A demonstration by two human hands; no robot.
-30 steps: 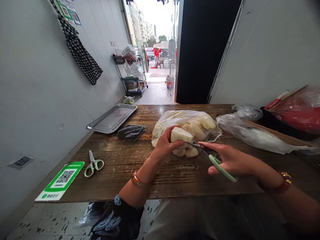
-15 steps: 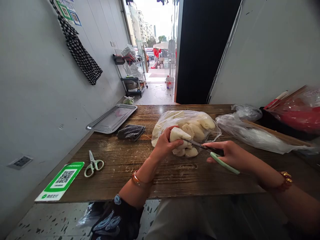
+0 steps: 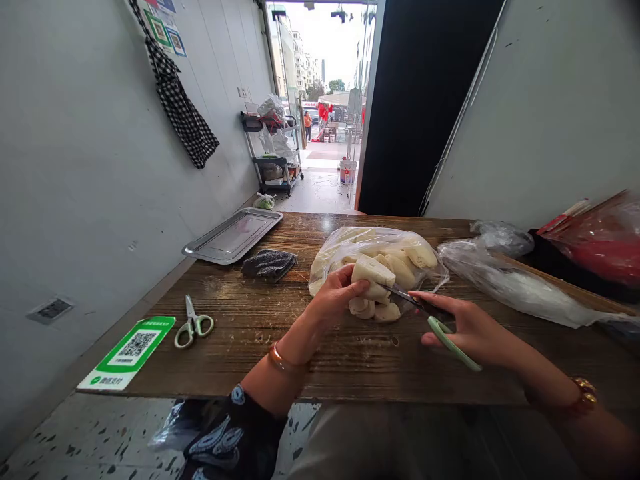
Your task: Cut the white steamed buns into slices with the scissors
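Note:
My left hand (image 3: 336,295) grips a pale, thick bun-like piece (image 3: 373,272) that looks like steamed bread, holding it above the table. In my right hand (image 3: 463,327) are scissors with pale green handles (image 3: 453,343). Their blades (image 3: 400,291) reach into the cut right side of the piece. Just behind my hands lies a clear plastic bag (image 3: 345,247) full of similar pale pieces (image 3: 420,255). A few cut slices (image 3: 387,312) rest below the held piece, at the bag's front.
On the wooden table (image 3: 240,360) lie a second pair of scissors (image 3: 193,325), a green QR-code card (image 3: 131,350), a dark grey cloth (image 3: 269,265) and a metal tray (image 3: 235,235). To the right are clear plastic bags (image 3: 505,270) and a red-filled bag (image 3: 600,233).
The camera view has shifted, so the scene sits slightly further right. Both hands keep their grip; the scissor blades stay in the held piece, with little other visible change.

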